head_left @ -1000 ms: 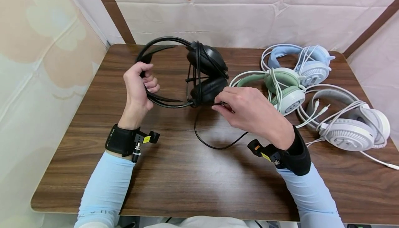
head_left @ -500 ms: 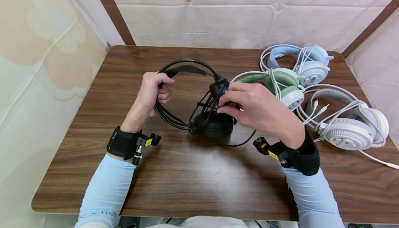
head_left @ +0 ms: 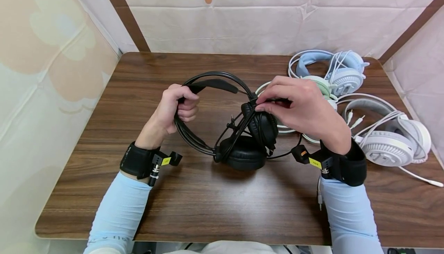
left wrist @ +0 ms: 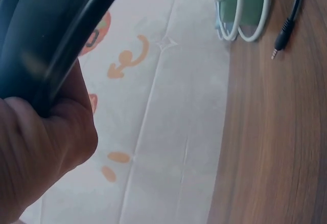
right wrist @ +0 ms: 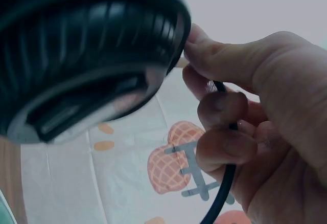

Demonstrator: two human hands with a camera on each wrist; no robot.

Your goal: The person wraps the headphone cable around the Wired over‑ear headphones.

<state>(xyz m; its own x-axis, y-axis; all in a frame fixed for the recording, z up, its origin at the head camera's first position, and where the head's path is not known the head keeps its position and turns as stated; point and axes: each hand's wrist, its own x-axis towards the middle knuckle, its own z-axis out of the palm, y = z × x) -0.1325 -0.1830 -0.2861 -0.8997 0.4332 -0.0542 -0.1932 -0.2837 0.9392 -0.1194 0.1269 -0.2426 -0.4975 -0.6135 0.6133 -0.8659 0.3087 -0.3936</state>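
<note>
My left hand (head_left: 173, 111) grips the headband of the black headphones (head_left: 245, 154), its fingers curled round the band. The ear cups hang to the right, close over the table, with black cable wound across them. By the upper ear cup, my right hand (head_left: 305, 107) pinches the black cable (right wrist: 223, 196) between thumb and fingers. In the right wrist view the cable runs down through those fingers, beside a large ear cup (right wrist: 97, 45). A thin black plug (left wrist: 284, 36) shows in the left wrist view, over the wood.
To the right lie white headphones (head_left: 390, 149), with light blue headphones (head_left: 348, 78) behind them. Green headphones (head_left: 320, 84) are partly hidden by my right hand. The wooden table (head_left: 104, 200) meets a patterned cloth wall (head_left: 222, 26) at the back.
The black headphones have moved right and nearer, and their ear cups have turned and spread. My left hand travelled along with the headband; my right hand shifted right and slightly up with the cable.
</note>
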